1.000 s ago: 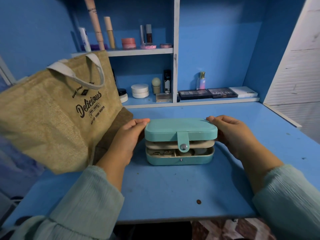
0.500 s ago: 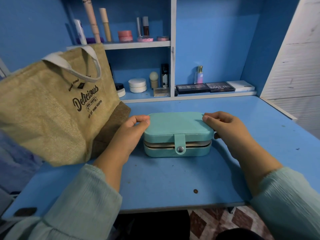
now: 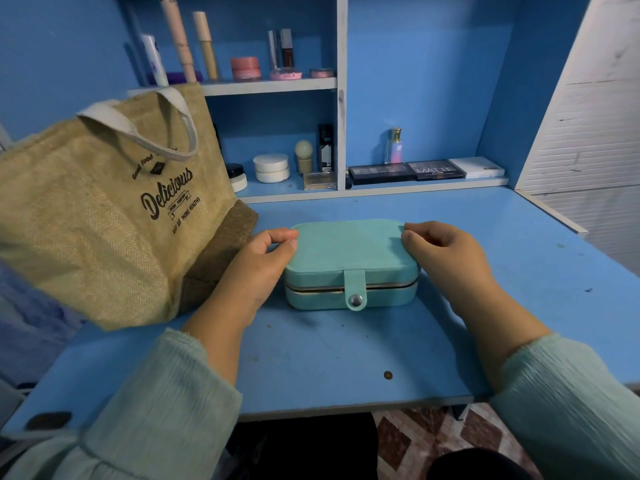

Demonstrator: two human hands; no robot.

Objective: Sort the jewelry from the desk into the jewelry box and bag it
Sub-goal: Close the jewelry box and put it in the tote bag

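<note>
A teal jewelry box (image 3: 346,247) lies on the blue desk (image 3: 329,351) with its lid down. Its front strap (image 3: 355,292) hangs over the snap. My left hand (image 3: 256,268) holds the box's left end, forefinger and thumb curled at the lid's edge. At the right end, my right hand (image 3: 446,258) has its fingers curled over the lid's corner. A tan jute bag (image 3: 104,209) printed "Delicious" stands just left of the box, leaning toward me, its white handles up. No loose jewelry shows on the desk.
Shelves behind the desk hold cosmetics: eyeshadow palettes (image 3: 405,171), white jars (image 3: 272,168), a perfume bottle (image 3: 394,147) and tubes on the upper shelf (image 3: 270,85). A small brown spot (image 3: 388,375) sits near the desk's front edge. A white slatted panel (image 3: 588,133) bounds the right side.
The lid has come down from half open to fully closed, hiding the trays and jewelry inside. Both hands stayed at the box's ends.
</note>
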